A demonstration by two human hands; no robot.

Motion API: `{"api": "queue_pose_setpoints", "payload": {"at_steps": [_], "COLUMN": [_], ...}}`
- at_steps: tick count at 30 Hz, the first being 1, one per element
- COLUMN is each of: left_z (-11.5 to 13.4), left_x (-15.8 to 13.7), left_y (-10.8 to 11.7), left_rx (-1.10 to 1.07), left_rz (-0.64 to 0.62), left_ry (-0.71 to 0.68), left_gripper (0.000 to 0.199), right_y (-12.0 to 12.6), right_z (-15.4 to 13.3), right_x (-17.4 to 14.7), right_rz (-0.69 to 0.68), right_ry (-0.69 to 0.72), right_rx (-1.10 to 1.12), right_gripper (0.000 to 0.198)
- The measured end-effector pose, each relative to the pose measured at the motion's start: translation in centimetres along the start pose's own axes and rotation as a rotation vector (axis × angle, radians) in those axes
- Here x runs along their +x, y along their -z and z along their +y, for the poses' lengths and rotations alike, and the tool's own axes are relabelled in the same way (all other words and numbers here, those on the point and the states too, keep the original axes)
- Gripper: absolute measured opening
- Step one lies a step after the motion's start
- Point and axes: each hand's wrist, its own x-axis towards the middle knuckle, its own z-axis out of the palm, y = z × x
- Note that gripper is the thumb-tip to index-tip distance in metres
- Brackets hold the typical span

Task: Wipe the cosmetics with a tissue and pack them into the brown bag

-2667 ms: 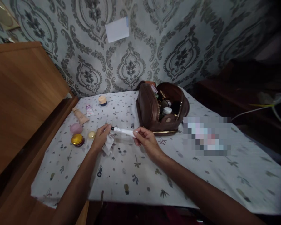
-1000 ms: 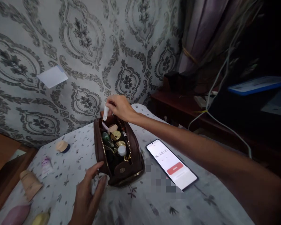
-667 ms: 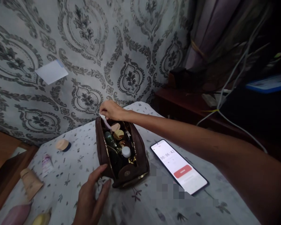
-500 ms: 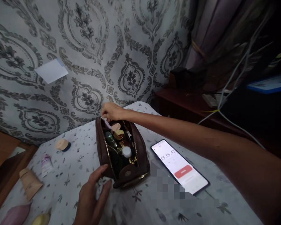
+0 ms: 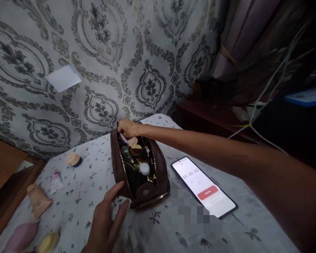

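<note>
A brown zip-up toiletry bag (image 5: 162, 165) stands unzipped on the printed sheet, packed with several small bottles and jars. Among them are a white-capped jar (image 5: 144, 169), a green bottle (image 5: 125, 153) and a gold lid (image 5: 136, 150). My right hand (image 5: 129, 128) reaches over the bag's far end, fingers curled down around the top of a pale lilac tube (image 5: 124, 138); its fingertips are partly hidden. My left hand (image 5: 108, 211) is at the near left corner, thumb and index finger apart, the index tip against the bag's side.
A phone (image 5: 205, 189) showing a running timer lies right of the bag. On the left are a beige jar (image 5: 73, 160), a white-and-pink tube (image 5: 56, 181), a tan tube (image 5: 39, 201), a pink item (image 5: 22, 236) and a yellow item (image 5: 48, 242). The patterned wall rises behind.
My right hand has sunk slightly lower at the bag's far end, and the white bit by its fingers is now hidden. The view has shifted slightly. My left hand stays beside the bag.
</note>
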Motion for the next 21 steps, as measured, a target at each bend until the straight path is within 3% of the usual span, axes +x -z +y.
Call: {"api": "queue_pose_setpoints", "payload": {"at_steps": [8, 15, 21], "left_z": [0.1, -1.5, -1.6], "left_x": [0.0, 0.2, 0.2], "left_y": [-0.1, 0.8, 0.6], "left_rx": [-0.012, 0.092, 0.128], "left_rz": [0.005, -0.083, -0.1], "left_ry": [0.001, -0.171, -0.21], "left_gripper": [0.037, 0.044, 0.049], "right_y": [0.0, -0.2, -0.4], "right_z": [0.2, 0.3, 0.5], "right_x": [0.3, 0.0, -0.1], "right_rz": [-0.031, -0.01, -0.031], "right_ry": [-0.001, 0.021, 0.001], "right_rx": [-0.003, 0.027, 0.049], "right_gripper": [0.029, 0.028, 0.025]}}
